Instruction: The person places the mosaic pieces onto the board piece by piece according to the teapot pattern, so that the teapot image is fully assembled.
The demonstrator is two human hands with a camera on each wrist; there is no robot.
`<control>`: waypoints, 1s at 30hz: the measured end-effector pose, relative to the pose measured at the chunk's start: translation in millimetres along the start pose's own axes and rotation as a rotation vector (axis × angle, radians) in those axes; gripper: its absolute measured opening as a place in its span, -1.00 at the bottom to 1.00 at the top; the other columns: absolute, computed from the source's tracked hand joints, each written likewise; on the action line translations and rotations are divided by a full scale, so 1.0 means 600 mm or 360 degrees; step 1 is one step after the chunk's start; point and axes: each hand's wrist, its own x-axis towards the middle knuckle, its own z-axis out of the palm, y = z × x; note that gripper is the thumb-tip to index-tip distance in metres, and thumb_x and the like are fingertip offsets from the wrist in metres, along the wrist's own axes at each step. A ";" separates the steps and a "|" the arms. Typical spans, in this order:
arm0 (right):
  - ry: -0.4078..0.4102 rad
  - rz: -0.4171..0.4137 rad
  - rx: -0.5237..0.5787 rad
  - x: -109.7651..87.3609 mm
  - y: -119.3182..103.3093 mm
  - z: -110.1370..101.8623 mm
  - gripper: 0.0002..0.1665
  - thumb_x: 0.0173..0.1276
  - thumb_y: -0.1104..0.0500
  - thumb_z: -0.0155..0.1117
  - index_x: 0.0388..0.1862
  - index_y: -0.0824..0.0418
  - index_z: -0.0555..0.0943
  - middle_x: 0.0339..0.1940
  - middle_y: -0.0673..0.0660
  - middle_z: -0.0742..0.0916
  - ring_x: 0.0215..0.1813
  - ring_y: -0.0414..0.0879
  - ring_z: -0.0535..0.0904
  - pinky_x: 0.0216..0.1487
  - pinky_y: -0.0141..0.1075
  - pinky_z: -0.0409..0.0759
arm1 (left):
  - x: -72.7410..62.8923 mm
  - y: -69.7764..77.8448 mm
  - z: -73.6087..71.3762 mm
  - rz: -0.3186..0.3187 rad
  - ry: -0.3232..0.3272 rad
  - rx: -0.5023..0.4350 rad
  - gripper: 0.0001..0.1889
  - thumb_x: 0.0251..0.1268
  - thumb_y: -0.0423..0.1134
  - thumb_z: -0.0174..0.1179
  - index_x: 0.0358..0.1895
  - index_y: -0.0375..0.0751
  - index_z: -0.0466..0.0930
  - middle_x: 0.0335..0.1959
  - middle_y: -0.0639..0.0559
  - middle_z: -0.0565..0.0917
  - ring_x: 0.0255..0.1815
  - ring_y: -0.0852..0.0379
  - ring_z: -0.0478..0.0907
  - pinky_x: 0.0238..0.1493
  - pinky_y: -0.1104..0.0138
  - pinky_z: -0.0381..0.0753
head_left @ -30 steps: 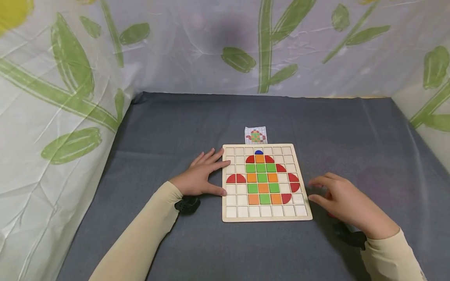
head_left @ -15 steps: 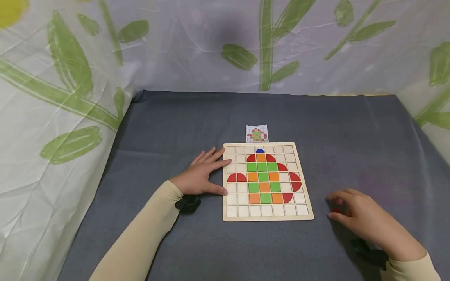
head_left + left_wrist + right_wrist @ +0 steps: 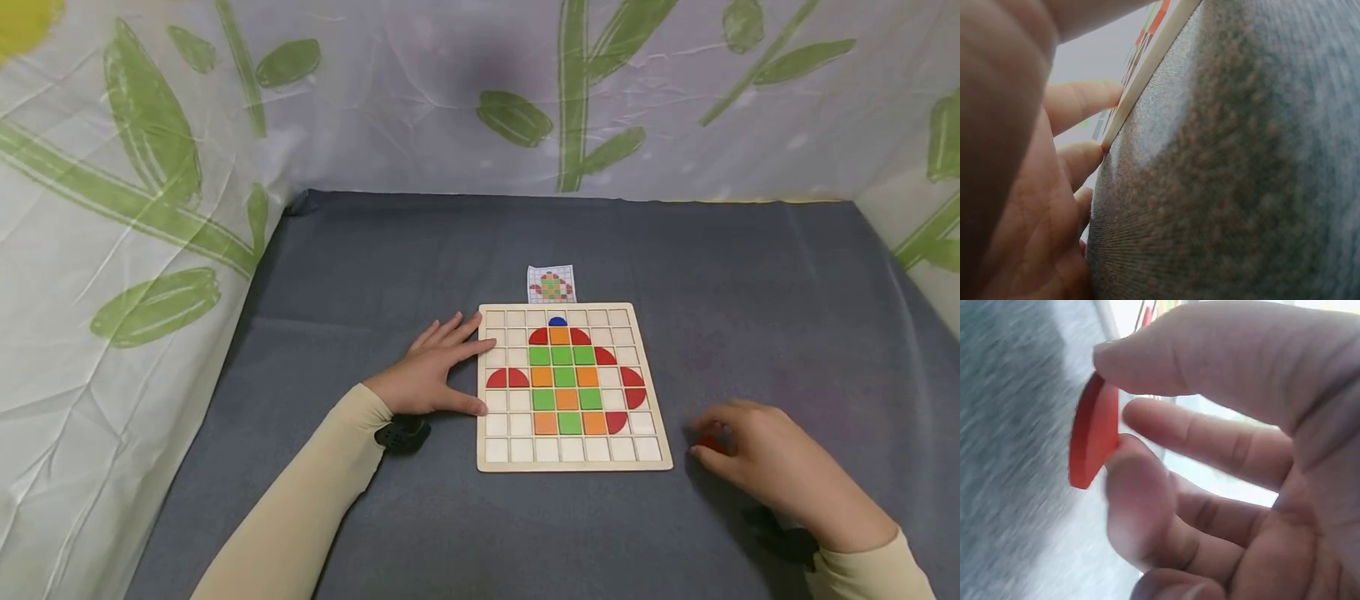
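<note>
A square wooden grid board (image 3: 574,467) lies on the grey cloth. Red curved-edge tiles (image 3: 616,422), green square tiles (image 3: 562,356), orange square tiles (image 3: 559,335) and a blue half-round tile (image 3: 557,322) sit in its cells. Along the board's left edge my left hand (image 3: 431,379) rests, fingers spread, with thumb and fingertips touching the frame. Right of the board, my right hand (image 3: 780,467) pinches a red tile with a curved edge (image 3: 1092,440) between thumb and fingers. Fingers partly cover that tile in the head view.
Just behind the board lies a small printed card (image 3: 551,285) with a coloured grid pattern. Grey cloth (image 3: 375,258) covers the table. White sheets with painted green leaves (image 3: 513,117) rise at the back and sides.
My right hand has moved right and nearer to me, away from the board, then slightly back left. Red now shows between its fingers. My left hand stays at the board's edge.
</note>
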 end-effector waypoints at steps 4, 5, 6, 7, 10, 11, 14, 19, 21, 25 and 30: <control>0.0083 -0.0145 -0.0045 0.022 -0.032 -0.005 -0.84 0.16 0.22 0.64 -0.26 0.07 0.85 -0.37 -0.15 0.66 -0.40 -0.29 0.43 -0.40 -0.34 0.47 | -0.003 0.001 -0.003 -0.0010 0.0004 -0.0010 0.04 0.14 0.20 0.54 0.67 0.06 0.25 0.78 0.08 -0.16 0.78 -0.07 -0.36 0.70 -0.07 -0.44; 0.0108 -0.0183 -0.0056 0.028 -0.041 -0.005 -0.85 0.16 0.22 0.62 -0.27 0.06 0.86 -0.36 -0.14 0.66 -0.40 -0.30 0.42 -0.41 -0.35 0.46 | -0.003 0.001 -0.003 -0.0011 0.0005 -0.0008 0.04 0.14 0.20 0.54 0.67 0.06 0.25 0.78 0.08 -0.16 0.78 -0.07 -0.36 0.70 -0.07 -0.44; 0.0129 -0.0219 -0.0067 0.035 -0.050 -0.005 -0.87 0.16 0.23 0.62 -0.29 0.07 0.87 -0.36 -0.13 0.66 -0.41 -0.30 0.41 -0.43 -0.37 0.45 | -0.003 0.000 -0.003 -0.0013 0.0005 -0.0004 0.04 0.14 0.20 0.54 0.67 0.06 0.24 0.78 0.08 -0.16 0.78 -0.07 -0.37 0.70 -0.07 -0.44; 0.0146 -0.0249 -0.0070 0.042 -0.060 -0.003 -0.88 0.17 0.23 0.61 -0.29 0.07 0.88 -0.35 -0.11 0.66 -0.42 -0.30 0.40 -0.45 -0.38 0.44 | -0.003 0.000 -0.003 -0.0014 0.0005 0.0002 0.04 0.14 0.20 0.54 0.67 0.06 0.24 0.78 0.08 -0.16 0.78 -0.07 -0.37 0.70 -0.07 -0.44; 0.0164 -0.0323 -0.0069 0.063 -0.090 0.005 -0.88 0.19 0.23 0.60 -0.27 0.06 0.89 -0.32 -0.08 0.66 -0.43 -0.29 0.40 -0.49 -0.40 0.42 | -0.001 -0.003 -0.003 -0.0017 0.0000 0.0016 0.04 0.14 0.21 0.53 0.68 0.06 0.23 0.78 0.08 -0.17 0.78 -0.07 -0.37 0.70 -0.07 -0.43; 0.0168 -0.0347 -0.0068 0.070 -0.100 0.009 -0.88 0.19 0.23 0.60 -0.28 0.04 0.89 -0.32 -0.08 0.65 -0.42 -0.29 0.41 -0.48 -0.40 0.43 | -0.001 -0.003 -0.004 -0.0019 -0.0001 0.0019 0.04 0.14 0.21 0.53 0.68 0.06 0.23 0.78 0.08 -0.17 0.78 -0.07 -0.36 0.70 -0.06 -0.43; 0.0177 -0.0435 -0.0041 0.092 -0.127 0.023 -0.86 0.23 0.25 0.56 -0.28 0.02 0.88 -0.34 -0.08 0.64 -0.43 -0.29 0.43 -0.48 -0.42 0.45 | 0.001 -0.005 -0.003 -0.0018 -0.0006 0.0022 0.04 0.15 0.21 0.53 0.68 0.05 0.23 0.78 0.08 -0.17 0.78 -0.08 -0.36 0.70 -0.07 -0.44; 0.0153 -0.0534 0.0040 0.126 -0.165 0.045 -0.88 0.28 0.25 0.49 -0.30 0.02 0.86 -0.35 -0.10 0.66 -0.39 -0.29 0.49 -0.45 -0.41 0.50 | 0.002 -0.005 -0.003 -0.0010 -0.0007 0.0030 0.04 0.16 0.21 0.52 0.68 0.06 0.23 0.78 0.07 -0.17 0.78 -0.08 -0.36 0.70 -0.07 -0.43; 0.0118 -0.0523 0.0070 0.138 -0.180 0.050 -0.92 0.31 0.21 0.49 -0.28 0.03 0.86 -0.35 -0.10 0.68 -0.34 -0.27 0.52 -0.41 -0.41 0.53 | 0.003 -0.005 -0.003 -0.0009 -0.0010 0.0034 0.03 0.16 0.22 0.52 0.68 0.06 0.23 0.78 0.07 -0.16 0.78 -0.07 -0.36 0.70 -0.07 -0.43; 0.0077 -0.0489 0.0063 0.160 -0.206 0.058 -0.91 0.35 0.18 0.44 -0.24 0.06 0.85 -0.35 -0.07 0.70 -0.32 -0.23 0.51 -0.40 -0.40 0.53 | 0.002 -0.002 -0.004 -0.0006 -0.0010 0.0035 0.03 0.16 0.22 0.52 0.68 0.07 0.24 0.78 0.07 -0.15 0.78 -0.06 -0.36 0.70 -0.05 -0.44; 0.0055 -0.0463 -0.0026 0.179 -0.230 0.065 -0.93 0.35 0.17 0.42 -0.30 0.05 0.82 -0.43 -0.09 0.65 -0.42 -0.22 0.46 -0.49 -0.39 0.45 | -0.001 0.000 -0.003 0.0004 -0.0005 0.0025 0.02 0.16 0.22 0.51 0.67 0.07 0.25 0.78 0.07 -0.15 0.78 -0.06 -0.35 0.71 -0.06 -0.43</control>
